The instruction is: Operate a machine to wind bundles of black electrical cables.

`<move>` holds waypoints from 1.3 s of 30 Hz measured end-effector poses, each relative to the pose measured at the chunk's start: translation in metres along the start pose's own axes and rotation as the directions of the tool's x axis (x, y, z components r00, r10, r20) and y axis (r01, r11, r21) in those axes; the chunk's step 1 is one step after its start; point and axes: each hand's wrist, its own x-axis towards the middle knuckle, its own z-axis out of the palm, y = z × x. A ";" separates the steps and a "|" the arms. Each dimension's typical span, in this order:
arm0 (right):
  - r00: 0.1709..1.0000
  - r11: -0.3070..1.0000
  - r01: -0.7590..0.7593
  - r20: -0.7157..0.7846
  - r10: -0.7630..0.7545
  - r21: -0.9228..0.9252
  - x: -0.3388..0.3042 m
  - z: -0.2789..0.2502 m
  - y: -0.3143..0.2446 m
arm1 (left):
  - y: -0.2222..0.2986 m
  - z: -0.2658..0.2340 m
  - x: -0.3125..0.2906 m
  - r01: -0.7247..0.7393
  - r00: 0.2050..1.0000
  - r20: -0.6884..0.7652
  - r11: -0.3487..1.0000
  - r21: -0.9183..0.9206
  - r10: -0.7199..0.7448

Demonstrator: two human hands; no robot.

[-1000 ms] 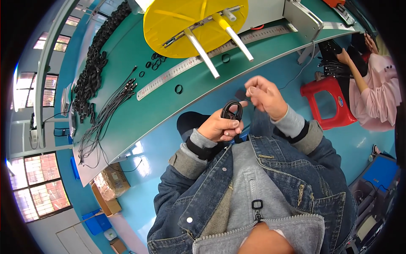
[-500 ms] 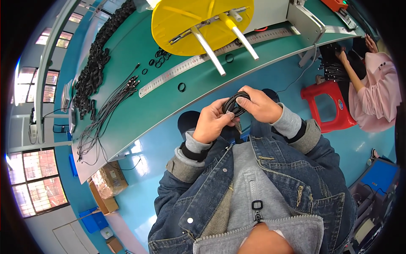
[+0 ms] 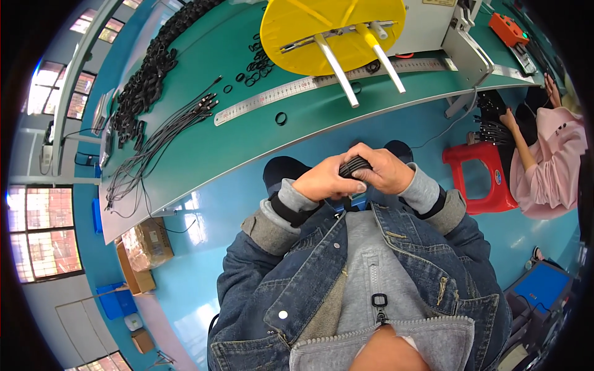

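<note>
A person in a blue denim jacket over a grey hooded top stands at a long green workbench (image 3: pixel 260 133), seen from above. Both hands meet in front of the chest, short of the bench's near edge. The left hand (image 3: pixel 322 182) and the right hand (image 3: pixel 383 168) press together around a small bundle of coiled black cable (image 3: pixel 354 166), fingers curled tight over it. The bundle sits between the two palms, mostly hidden; only a few dark loops show at the top.

Beyond the hands, on the bench, lies a long steel ruler (image 3: pixel 322 86), with a round yellow winding disc with white pegs (image 3: pixel 331 31) behind it. Small black rubber rings (image 3: pixel 257 59) are scattered near the disc, one lying alone closer to the hands. Far out past the left hand lie loose black cables with plugs (image 3: pixel 161 139) and a heap of finished black coils (image 3: pixel 151 80). Well past the right hand, another person in a pink top (image 3: pixel 547 161) sits near a red plastic stool (image 3: pixel 479 176).

The likely risk: if either grip loosens, the springy coil could unwind and fall to the blue floor, since the hands hold it clear of the bench.
</note>
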 end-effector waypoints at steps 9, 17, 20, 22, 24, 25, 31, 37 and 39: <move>0.991 0.986 -0.124 -0.026 0.128 0.116 0.011 -0.008 0.003 | -0.011 0.000 -0.002 -0.061 0.996 -0.087 0.920 -0.388 0.029; 1.000 0.993 -0.015 -0.025 0.018 0.114 0.004 0.003 0.007 | -0.031 -0.002 -0.010 -0.163 0.983 -0.095 0.984 -0.075 0.156; 1.000 0.999 0.027 0.008 -0.027 -0.045 0.015 0.011 -0.017 | -0.052 -0.005 -0.003 -0.167 0.969 -0.184 0.986 -0.002 0.164; 0.999 0.996 0.004 -0.033 -0.007 -0.089 0.021 0.021 -0.017 | -0.056 0.004 0.005 -0.489 0.771 -0.268 0.807 0.331 0.577; 0.986 0.981 -0.090 -0.156 0.064 -0.169 0.028 0.032 -0.012 | -0.055 0.007 -0.007 -0.484 0.706 -0.308 0.752 0.448 0.638; 0.987 0.981 -0.083 -0.151 0.057 -0.174 0.031 0.034 -0.011 | -0.052 0.010 -0.011 -0.472 0.647 -0.317 0.691 0.547 0.693; 0.980 0.940 -0.092 -0.199 0.026 -0.329 0.051 0.060 -0.005 | -0.075 0.003 -0.005 -0.022 0.614 -0.575 0.740 0.672 0.540; 0.982 0.912 -0.108 -0.188 0.035 -0.395 0.068 0.072 -0.004 | -0.083 -0.023 -0.019 -0.082 0.669 -0.541 0.774 0.628 0.510; 0.988 0.976 -0.126 -0.109 0.108 -0.180 0.071 0.062 -0.016 | -0.062 -0.036 -0.044 -0.136 0.727 -0.516 0.832 0.539 0.453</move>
